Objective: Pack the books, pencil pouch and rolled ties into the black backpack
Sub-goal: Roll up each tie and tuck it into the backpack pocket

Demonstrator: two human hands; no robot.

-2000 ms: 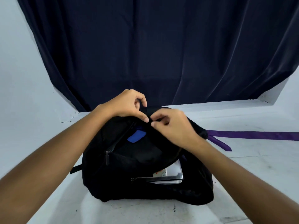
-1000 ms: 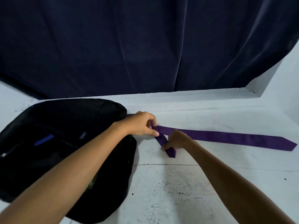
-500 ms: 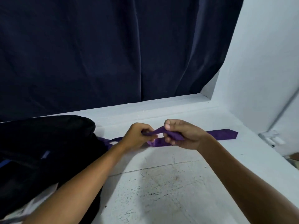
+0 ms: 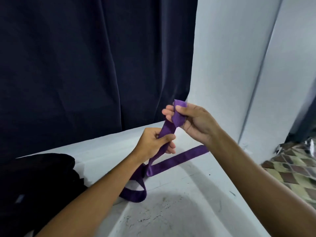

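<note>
A dark curtain (image 4: 85,65) fills the upper left of the frame, and a pale wall (image 4: 230,65) is seen at the upper right. Below them the white worktop (image 4: 171,219) runs across the lower middle. The black backpack (image 4: 34,185) lies on it at the lower left; whether it is open cannot be told from this view, and no books or pencil pouch are seen. A patterned cloth (image 4: 294,168) is visible at the right edge.

The purple tie (image 4: 172,159) is the thing in hand. One end is held up in the centre of the frame, while the rest hangs down, makes a loose loop near the backpack, and lies flat on the worktop towards the right.

The grip of the right hand (image 4: 196,122) is closed: the end of the tie is pinched and folded over between thumb and fingers. The left hand (image 4: 153,142), lower and just beside it, is curled round the strip below.

It is judged that the rolling of the tie is only being started. For the next move, the folded end should be turned over itself with even tension, while the strip is fed through the left hand. The packing is left for after.
</note>
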